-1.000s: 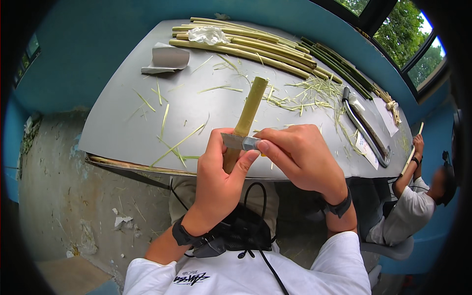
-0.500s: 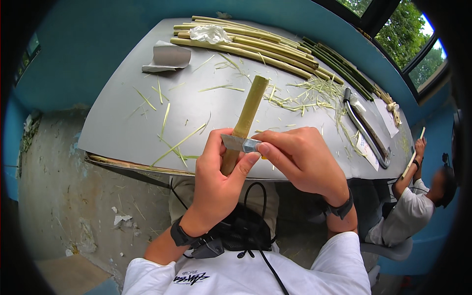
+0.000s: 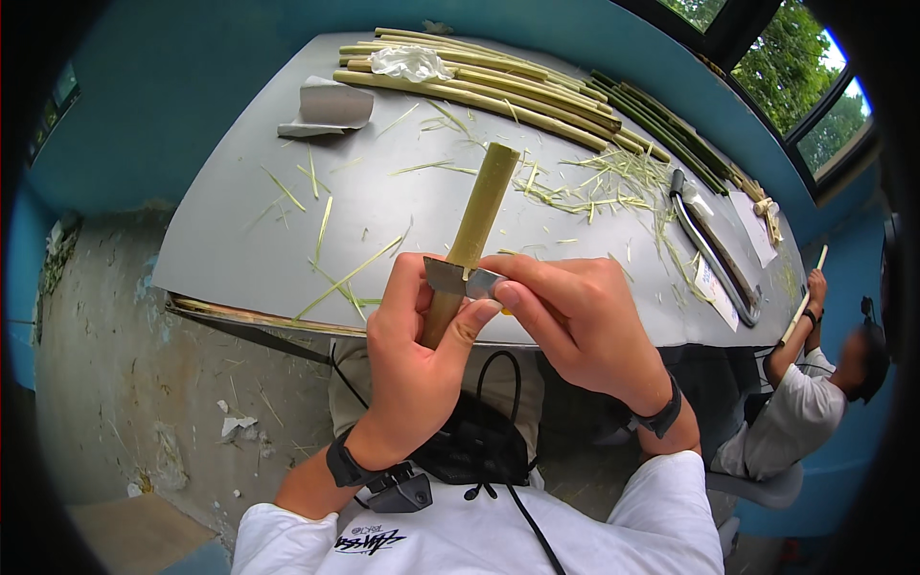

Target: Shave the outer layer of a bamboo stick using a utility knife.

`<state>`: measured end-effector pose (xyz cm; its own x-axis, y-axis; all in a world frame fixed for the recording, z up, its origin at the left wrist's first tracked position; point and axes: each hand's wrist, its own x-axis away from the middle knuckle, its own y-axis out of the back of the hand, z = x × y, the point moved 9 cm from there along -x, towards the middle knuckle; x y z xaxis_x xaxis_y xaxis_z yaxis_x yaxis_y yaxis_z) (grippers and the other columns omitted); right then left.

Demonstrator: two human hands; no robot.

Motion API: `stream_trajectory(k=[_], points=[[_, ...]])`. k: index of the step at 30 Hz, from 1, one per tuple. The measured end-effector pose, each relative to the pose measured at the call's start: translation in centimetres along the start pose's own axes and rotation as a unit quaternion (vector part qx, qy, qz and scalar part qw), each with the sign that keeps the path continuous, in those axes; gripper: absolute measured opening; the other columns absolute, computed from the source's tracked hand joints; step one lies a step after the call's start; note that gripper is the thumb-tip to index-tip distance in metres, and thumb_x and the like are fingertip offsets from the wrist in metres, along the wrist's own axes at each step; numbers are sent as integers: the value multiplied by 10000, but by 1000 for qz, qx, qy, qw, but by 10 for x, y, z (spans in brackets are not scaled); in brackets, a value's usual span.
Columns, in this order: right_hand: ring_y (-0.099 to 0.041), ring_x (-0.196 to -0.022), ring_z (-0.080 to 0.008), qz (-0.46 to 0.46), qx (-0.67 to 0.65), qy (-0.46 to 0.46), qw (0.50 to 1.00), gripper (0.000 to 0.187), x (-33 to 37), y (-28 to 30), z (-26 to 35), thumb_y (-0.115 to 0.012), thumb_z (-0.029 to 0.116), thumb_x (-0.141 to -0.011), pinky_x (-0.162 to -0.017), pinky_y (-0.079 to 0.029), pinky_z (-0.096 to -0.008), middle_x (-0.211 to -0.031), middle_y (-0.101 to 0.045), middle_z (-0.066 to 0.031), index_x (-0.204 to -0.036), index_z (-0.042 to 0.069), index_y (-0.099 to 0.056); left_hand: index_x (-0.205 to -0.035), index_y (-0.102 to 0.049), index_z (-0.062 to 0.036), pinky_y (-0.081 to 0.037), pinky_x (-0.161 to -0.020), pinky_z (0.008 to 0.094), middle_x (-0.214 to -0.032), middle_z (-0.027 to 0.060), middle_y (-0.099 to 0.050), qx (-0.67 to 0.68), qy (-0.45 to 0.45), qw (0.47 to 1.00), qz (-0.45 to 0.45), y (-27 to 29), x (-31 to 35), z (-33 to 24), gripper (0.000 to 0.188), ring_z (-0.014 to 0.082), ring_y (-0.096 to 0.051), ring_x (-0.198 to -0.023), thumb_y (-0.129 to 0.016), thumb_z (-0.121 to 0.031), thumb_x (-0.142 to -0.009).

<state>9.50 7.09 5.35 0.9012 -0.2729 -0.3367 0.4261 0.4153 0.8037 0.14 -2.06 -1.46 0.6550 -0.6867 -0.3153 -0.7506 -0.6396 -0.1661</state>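
Note:
My left hand point(image 3: 407, 359) is closed round the lower part of a short bamboo piece point(image 3: 487, 201), which stands out over the table edge, tilted with its top away to the right. In my right hand point(image 3: 589, 321) is a utility knife point(image 3: 482, 284), gripped between thumb and fingers near its metal head. The knife's wide blade point(image 3: 445, 276) lies across the bamboo just above my left fingers. My left thumb is close to the knife head. Most of the knife's handle is hidden inside my right hand.
Long bamboo strips point(image 3: 498, 91) lie at the back of the grey table point(image 3: 230, 220), with crumpled tissue point(image 3: 410, 63) on them. A grey paper roll point(image 3: 331, 105) is far left. Shavings point(image 3: 604, 187) are scattered about. A bow saw point(image 3: 714, 254) rests right, near a seated person point(image 3: 800, 412).
The knife blade has shifted slightly left and up and now shows a darker face. The bamboo piece's lower end has swung slightly left. Both hands keep their hold.

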Motion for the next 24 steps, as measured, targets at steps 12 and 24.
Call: stream_trajectory(k=[12, 24], points=[[-592, -531, -241, -121, -13, 56, 991, 137, -4, 7, -9, -675, 172, -981, -505, -442, -330, -674, -646, -101, -952, 47, -722, -1173, -533, -32, -293, -513, 192, -807, -31, -545, -5, 23, 1000, 17, 1, -6, 10, 279, -11, -395, -605, -688, -197, -1010], [-448, -522, -97, -113, -115, -28, 987, 246, -1, 44, -41, -552, 178, -1064, -502, -347, -285, -598, -486, -34, -948, 8, -686, -1251, -478, -12, -351, -567, 202, -857, 15, -525, 101, 81, 990, 50, 6, -2, 12, 347, 27, -429, -653, -614, -130, -954]])
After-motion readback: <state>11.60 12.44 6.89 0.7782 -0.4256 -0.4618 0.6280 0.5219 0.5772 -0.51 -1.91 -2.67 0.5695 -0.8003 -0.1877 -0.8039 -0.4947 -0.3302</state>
